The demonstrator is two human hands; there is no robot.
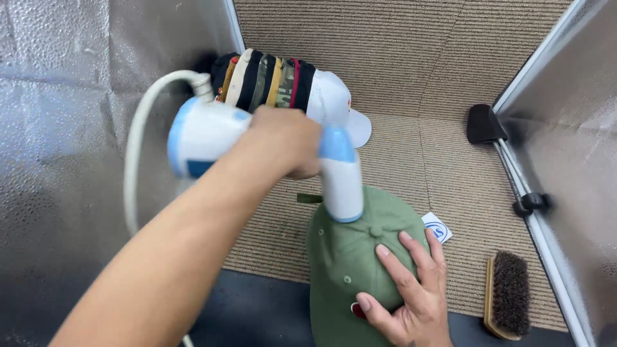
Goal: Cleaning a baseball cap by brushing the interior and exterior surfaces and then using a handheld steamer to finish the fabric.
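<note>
The left hand grips a white and blue handheld steamer with a pale hose, its nozzle touching the crown of a green cotton cap at the hand's five o'clock. The right hand lies flat with fingers spread on the cap's crown. A row of stacked caps sits at twelve o'clock; a wooden bristle brush lies at three o'clock of the right hand

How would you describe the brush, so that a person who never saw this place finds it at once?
Look at the ribbed beige mat and follow it to its near right corner, beside the silver wall. The brush lies there, right of the green cap. Only it has a wooden back and dark bristles.
</note>
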